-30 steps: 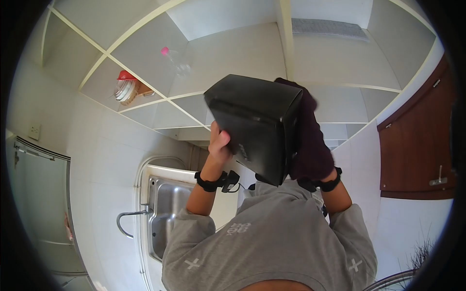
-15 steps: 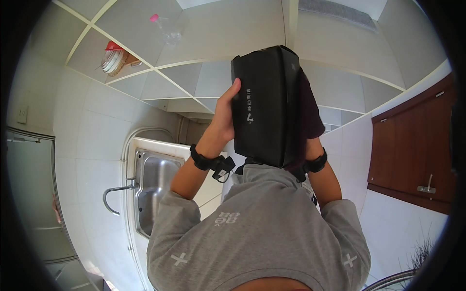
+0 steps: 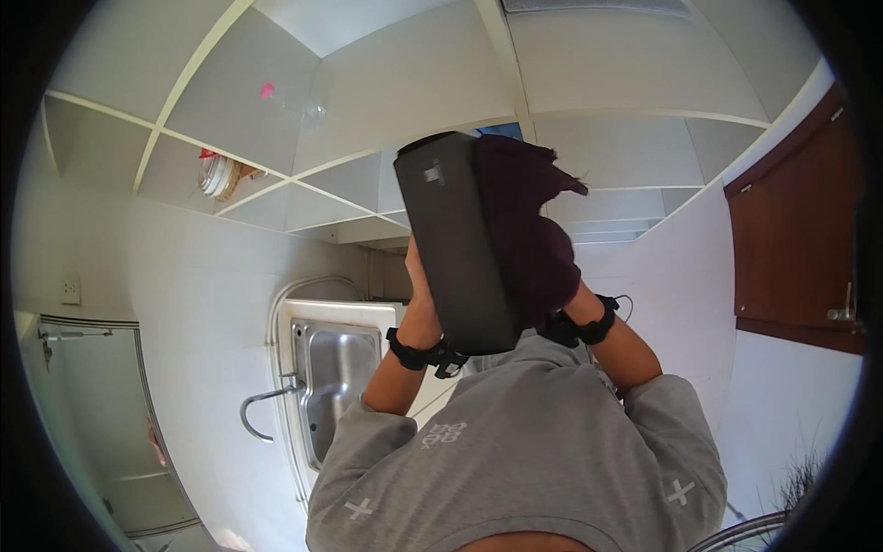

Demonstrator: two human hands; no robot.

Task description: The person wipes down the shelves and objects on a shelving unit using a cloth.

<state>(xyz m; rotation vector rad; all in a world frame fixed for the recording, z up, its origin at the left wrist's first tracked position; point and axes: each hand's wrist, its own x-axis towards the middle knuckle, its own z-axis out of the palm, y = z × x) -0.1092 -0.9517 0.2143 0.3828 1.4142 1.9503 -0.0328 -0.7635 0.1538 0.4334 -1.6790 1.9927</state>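
Note:
A black box [image 3: 452, 244] with small pale print near its top end is held up in front of my chest, leaning slightly left. My left hand [image 3: 419, 285] grips it from the left, with the fingers hidden behind the box. A dark maroon cloth [image 3: 529, 221] drapes over my right hand [image 3: 583, 302] and lies against the box's right side. Only the base of that hand shows below the cloth, and its fingers are covered.
White shelving [image 3: 423, 83] spans the top, with a pink-capped clear bottle [image 3: 313, 112] and stacked dishes [image 3: 218, 177]. A steel sink [image 3: 338, 368] with a curved faucet [image 3: 258, 405] is at left. A brown wooden door [image 3: 796, 230] stands at right.
The box has turned and tilted left, showing a different face. The cloth has come up along its right side and is more visible. The camera view has shifted.

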